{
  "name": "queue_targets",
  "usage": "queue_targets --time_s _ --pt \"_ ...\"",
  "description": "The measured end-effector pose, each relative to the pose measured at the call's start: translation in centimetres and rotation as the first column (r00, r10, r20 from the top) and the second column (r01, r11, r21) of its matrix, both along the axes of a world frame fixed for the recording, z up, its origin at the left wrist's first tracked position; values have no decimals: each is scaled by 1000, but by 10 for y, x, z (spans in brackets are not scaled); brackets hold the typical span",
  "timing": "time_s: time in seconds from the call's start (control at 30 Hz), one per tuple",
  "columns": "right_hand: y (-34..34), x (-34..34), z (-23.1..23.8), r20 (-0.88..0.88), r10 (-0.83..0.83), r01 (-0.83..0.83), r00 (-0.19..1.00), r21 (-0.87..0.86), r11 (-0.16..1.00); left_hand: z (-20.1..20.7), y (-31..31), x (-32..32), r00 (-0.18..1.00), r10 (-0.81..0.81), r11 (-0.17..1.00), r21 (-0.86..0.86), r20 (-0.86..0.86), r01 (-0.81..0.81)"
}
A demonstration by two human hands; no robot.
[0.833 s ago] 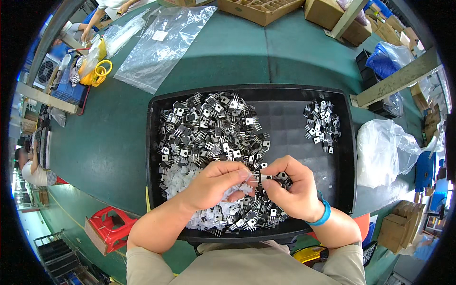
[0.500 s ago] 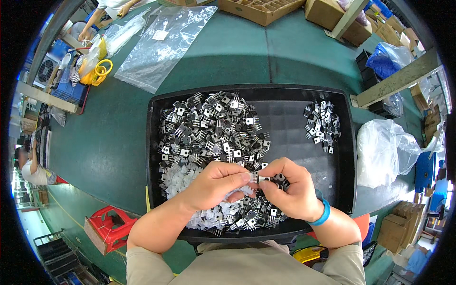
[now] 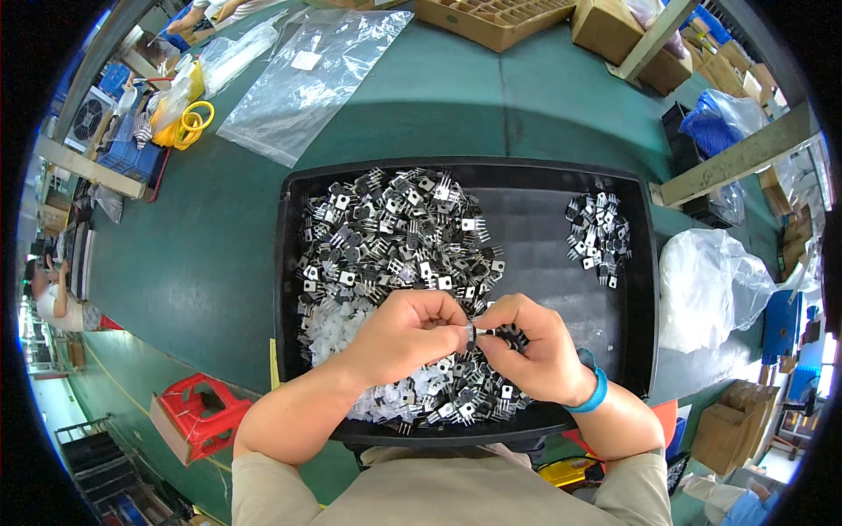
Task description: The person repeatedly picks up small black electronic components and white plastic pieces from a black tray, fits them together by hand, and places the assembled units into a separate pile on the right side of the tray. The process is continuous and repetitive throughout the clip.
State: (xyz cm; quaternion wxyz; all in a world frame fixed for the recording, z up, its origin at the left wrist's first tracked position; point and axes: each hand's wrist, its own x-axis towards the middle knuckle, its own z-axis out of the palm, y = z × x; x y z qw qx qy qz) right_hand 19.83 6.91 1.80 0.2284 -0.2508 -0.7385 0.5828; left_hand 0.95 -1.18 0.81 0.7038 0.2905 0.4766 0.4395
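Observation:
Over the tray's near half, both hands meet fingertip to fingertip. My left hand [image 3: 408, 329] pinches a small translucent white sleeve, mostly hidden by its thumb and finger. Touching it, my right hand [image 3: 537, 351] pinches a transistor [image 3: 474, 336] with a black body; only a bit of it shows between the fingertips. Beneath and beyond the hands spreads a big heap of three-legged transistors [image 3: 386, 223], black and silver. Loose translucent white sleeves [image 3: 338, 329] lie heaped beside my left hand, partly under its wrist. A smaller pile of transistors [image 3: 599, 235] lies at the tray's right.
The black tray [image 3: 645, 307] has raised walls and rests on a green table [image 3: 193, 254]. A clear plastic bag [image 3: 311, 83] lies beyond it, near a divided cardboard box [image 3: 495, 22]. White plastic bags [image 3: 702, 285] sit at right. A red stool [image 3: 197, 416] stands lower left.
My fingertips have drawn closer together, and less of the sleeve and transistor shows between them. The whole view has shifted slightly.

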Motion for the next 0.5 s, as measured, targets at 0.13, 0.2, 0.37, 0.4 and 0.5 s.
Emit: queue_targets --time_s 0.13,0.2,0.37,0.4,0.5 --pt "0 0 -1 -4 -6 6 1000 -33 999 1 -1 1 997 34 999 -1 69 -35" --pt "1 1 -2 -20 -20 19 1000 -43 999 5 -1 -1 993 53 998 -33 109 -50" --pt "-3 0 -2 -37 -5 4 999 -32 999 5 -2 1 995 37 999 5 96 -37" --pt "-5 -1 -2 -26 -10 9 1000 -47 999 2 -3 1 997 26 999 31 78 -29" --pt "-7 -1 -2 3 -11 11 1000 -59 998 1 -4 1 998 27 998 63 64 -31"
